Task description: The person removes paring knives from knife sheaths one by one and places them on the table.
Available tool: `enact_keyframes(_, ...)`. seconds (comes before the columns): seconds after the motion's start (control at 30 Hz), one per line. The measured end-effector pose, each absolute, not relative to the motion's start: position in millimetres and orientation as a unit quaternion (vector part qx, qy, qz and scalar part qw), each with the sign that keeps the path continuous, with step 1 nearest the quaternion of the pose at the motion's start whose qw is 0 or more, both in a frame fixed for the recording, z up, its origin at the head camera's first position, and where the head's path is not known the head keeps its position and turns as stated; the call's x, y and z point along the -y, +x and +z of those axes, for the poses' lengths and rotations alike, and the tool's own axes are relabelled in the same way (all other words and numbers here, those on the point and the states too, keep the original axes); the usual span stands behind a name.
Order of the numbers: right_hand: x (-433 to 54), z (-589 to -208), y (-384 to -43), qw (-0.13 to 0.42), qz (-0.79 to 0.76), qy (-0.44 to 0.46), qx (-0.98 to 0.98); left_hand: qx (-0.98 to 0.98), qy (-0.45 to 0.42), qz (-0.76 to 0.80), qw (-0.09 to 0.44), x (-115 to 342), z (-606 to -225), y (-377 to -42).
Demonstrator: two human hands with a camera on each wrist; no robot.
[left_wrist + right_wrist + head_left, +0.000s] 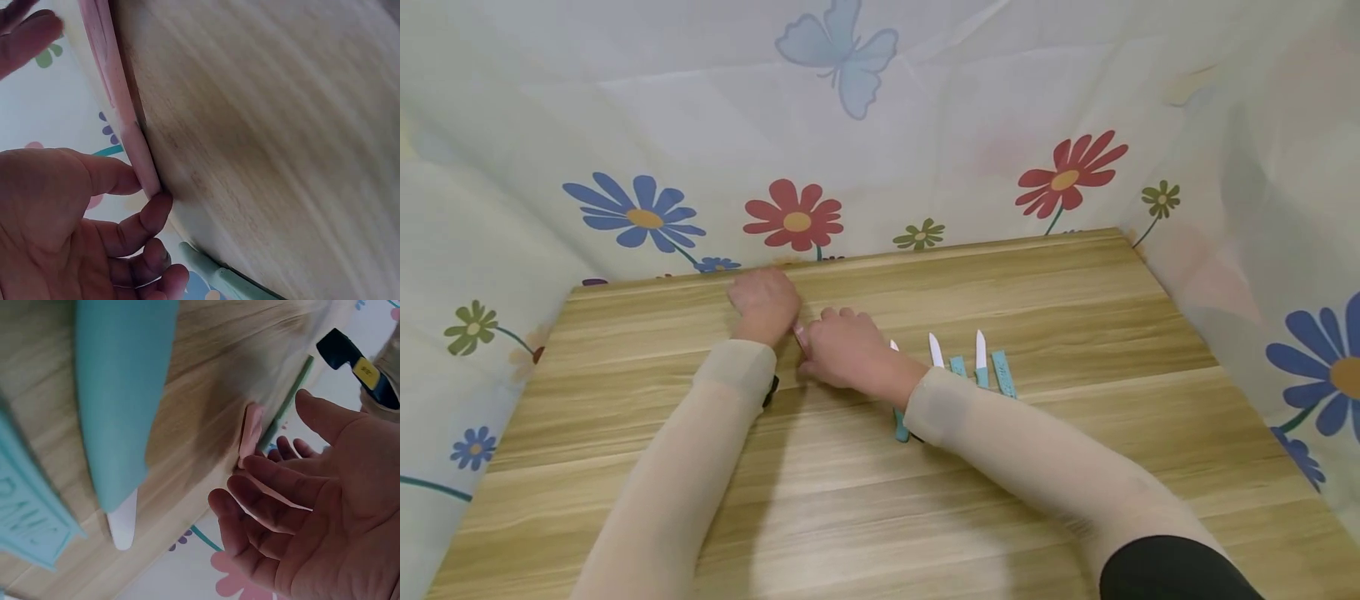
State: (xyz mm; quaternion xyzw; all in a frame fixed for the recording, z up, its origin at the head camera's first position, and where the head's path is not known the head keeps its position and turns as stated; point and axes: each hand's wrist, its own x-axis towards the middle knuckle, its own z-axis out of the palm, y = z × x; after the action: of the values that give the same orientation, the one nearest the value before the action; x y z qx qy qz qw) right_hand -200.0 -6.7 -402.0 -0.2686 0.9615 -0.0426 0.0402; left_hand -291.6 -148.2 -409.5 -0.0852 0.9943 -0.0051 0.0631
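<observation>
My left hand (765,300) is near the table's far edge. In the left wrist view, the left thumb and index finger pinch one end of a slim pink knife (137,150) lying on the wood; no blade shows. My right hand (850,350) is beside the left, over the pink knife's nearer end. Seen from the right wrist, its fingers are loosely bent with the thumb apart, and nothing shows in the palm. A green slim piece (234,282) lies past the pink knife, partly out of view; the left hand hides it in the head view.
White-bladed knives with teal handles (982,377) and teal sheaths (1003,373) lie right of the hands, partly hidden by the right forearm. A flower-printed cloth (940,125) stands behind the wooden table (625,375) and along its sides.
</observation>
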Motion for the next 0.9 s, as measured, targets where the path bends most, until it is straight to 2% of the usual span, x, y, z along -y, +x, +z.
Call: enact_keyframes(0.9,12.7,-403.4,-212.8,0.077,-0.016,-0.223,-0.972,-0.986,-0.117,0.088,0.08,155.0,-404.9,-287.5)
